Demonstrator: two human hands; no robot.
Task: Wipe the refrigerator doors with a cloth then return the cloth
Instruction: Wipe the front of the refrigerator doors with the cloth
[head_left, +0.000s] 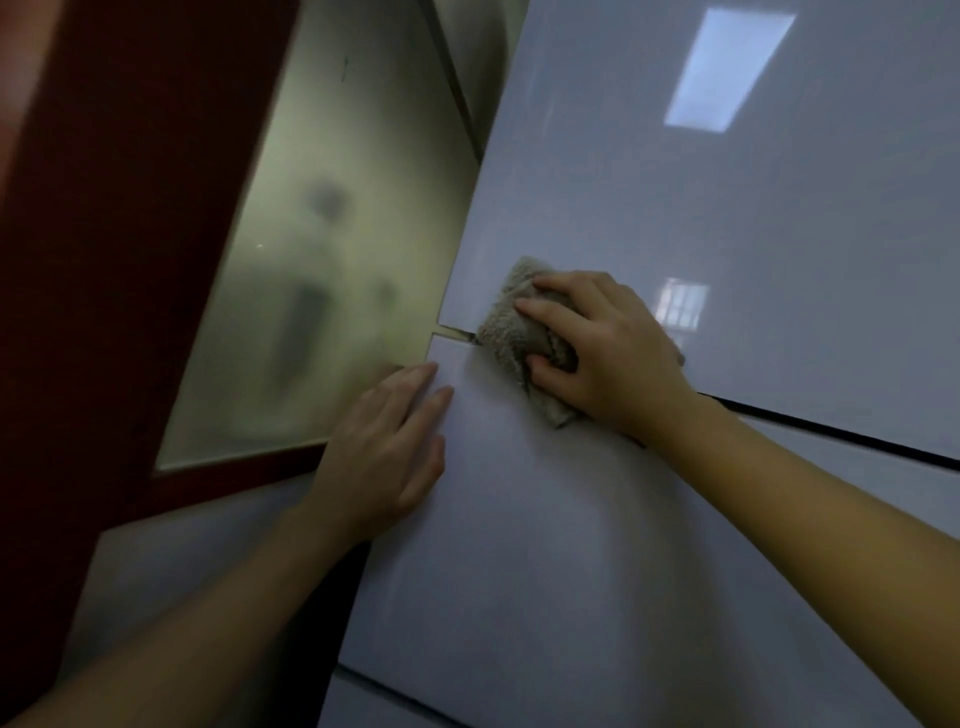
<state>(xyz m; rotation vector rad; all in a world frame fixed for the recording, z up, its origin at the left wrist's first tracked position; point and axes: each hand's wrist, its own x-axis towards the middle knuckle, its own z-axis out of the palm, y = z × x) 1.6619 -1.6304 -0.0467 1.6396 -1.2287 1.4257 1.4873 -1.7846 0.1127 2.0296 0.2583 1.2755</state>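
The right hand (608, 353) grips a crumpled beige towel cloth (506, 332). Its fingers spread over the top and its thumb curls into the folds. It presses the cloth flat on the fridge. The cloth sits right on the thin dark gap (831, 436) between the two doors, close to their left edge. Part of it lies on the shiny pale grey upper fridge door (727, 182) and part on the shiny pale grey lower fridge door (545, 545). Just below and to the left of the cloth, the left hand (384, 447) rests flat on the lower door. Its fingers are straight and it holds nothing. Its fingertips are near the cloth but do not touch it. Further left is a cloudy greenish glass pane (322, 260) in a dark red frame (104, 260). High above the grip, a bright light reflection (727, 67) shines on the upper door.
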